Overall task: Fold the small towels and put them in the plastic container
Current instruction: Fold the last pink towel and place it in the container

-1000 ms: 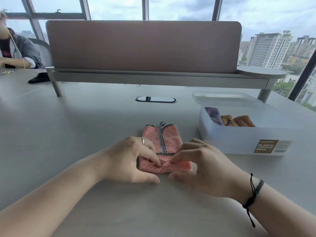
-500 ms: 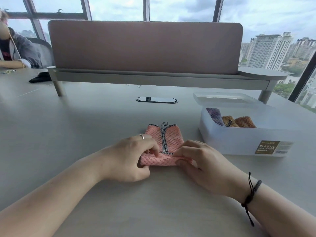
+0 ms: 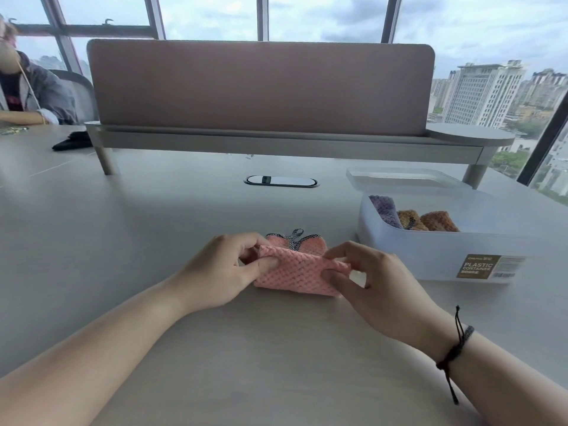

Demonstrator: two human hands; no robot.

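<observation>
A small pink towel (image 3: pixel 296 270) with a black-and-white hanging loop lies on the grey table in front of me. Its near edge is lifted and folded over toward the far edge. My left hand (image 3: pixel 224 272) pinches the towel's left end between thumb and fingers. My right hand (image 3: pixel 373 285) pinches its right end the same way. To the right stands the translucent plastic container (image 3: pixel 436 256), open, holding a purple towel (image 3: pixel 384 209) and two folded orange-brown towels (image 3: pixel 438 221) side by side.
The container's lid (image 3: pixel 399 176) lies just behind it. A raised desk shelf with a pink divider panel (image 3: pixel 261 87) crosses the back of the table. A cable port (image 3: pixel 281 181) sits mid-table. Another person (image 3: pixel 27 93) sits at the far left beside a black object (image 3: pixel 73 141).
Both hands have lifted the towel's near edge off the table and brought it over toward the far edge, so the towel now shows as a shorter, thicker fold.
</observation>
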